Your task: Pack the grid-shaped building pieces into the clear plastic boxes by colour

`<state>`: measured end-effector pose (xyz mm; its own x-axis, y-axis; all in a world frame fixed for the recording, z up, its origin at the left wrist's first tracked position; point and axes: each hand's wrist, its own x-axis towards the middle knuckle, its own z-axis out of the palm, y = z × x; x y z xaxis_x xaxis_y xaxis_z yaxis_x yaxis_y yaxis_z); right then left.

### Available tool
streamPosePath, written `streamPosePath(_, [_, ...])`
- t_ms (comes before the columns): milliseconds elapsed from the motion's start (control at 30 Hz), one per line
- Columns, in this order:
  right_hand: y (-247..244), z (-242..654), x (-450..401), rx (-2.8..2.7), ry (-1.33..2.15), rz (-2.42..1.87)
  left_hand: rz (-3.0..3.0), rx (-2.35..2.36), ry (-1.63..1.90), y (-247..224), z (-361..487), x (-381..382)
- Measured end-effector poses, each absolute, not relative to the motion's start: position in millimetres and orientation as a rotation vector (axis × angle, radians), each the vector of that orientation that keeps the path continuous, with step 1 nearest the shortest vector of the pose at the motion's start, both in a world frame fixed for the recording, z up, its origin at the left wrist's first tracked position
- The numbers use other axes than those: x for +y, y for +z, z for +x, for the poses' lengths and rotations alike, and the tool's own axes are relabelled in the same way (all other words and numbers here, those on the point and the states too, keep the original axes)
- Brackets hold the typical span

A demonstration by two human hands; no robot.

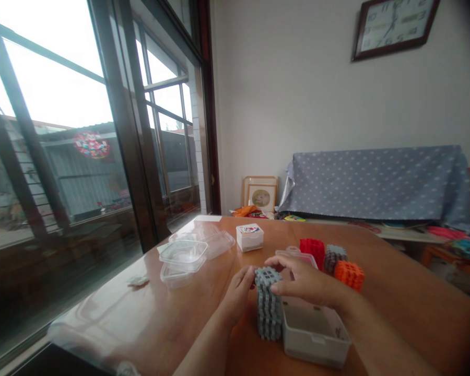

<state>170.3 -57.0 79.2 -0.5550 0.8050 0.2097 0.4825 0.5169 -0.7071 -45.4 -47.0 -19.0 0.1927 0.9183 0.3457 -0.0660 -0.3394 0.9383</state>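
A tall stack of grey interlocking plastic pieces (269,308) stands on the wooden table, directly in front of me. My right hand (297,277) wraps over its top from the right, thumb on the near side and fingers behind. At the upper left edge of the stack, the bent fingers of my left hand (238,287) press against it; their tips are partly hidden. Right beside the stack sits an open clear plastic box (317,342), partly under my right forearm. Behind my right hand, a clear lid or tray with a pink edge (293,253) shows in part.
Red (312,250), grey-brown (336,257) and orange (349,275) block stacks stand to the right on the table (203,318). A white lidded box (249,237) is farther back. Clear plastic containers (184,256) and a small pale packet (138,281) lie left, near the window.
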Motion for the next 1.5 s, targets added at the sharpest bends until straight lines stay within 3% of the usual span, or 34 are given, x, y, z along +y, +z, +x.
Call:
streamPosePath(1000, [90,176,-59,-2.224,0.963,-1.019,1.531,0.870,1.298,-17,-43,-48])
streamPosePath(1267, [84,197,-69,-2.070,0.836,-1.046,1.530,0.881,1.291,-15,-43,-49])
streamPosePath(1500, [60,230,-83,-2.098,0.926,-1.296,1.525,0.915,1.298,-18,-40,-48])
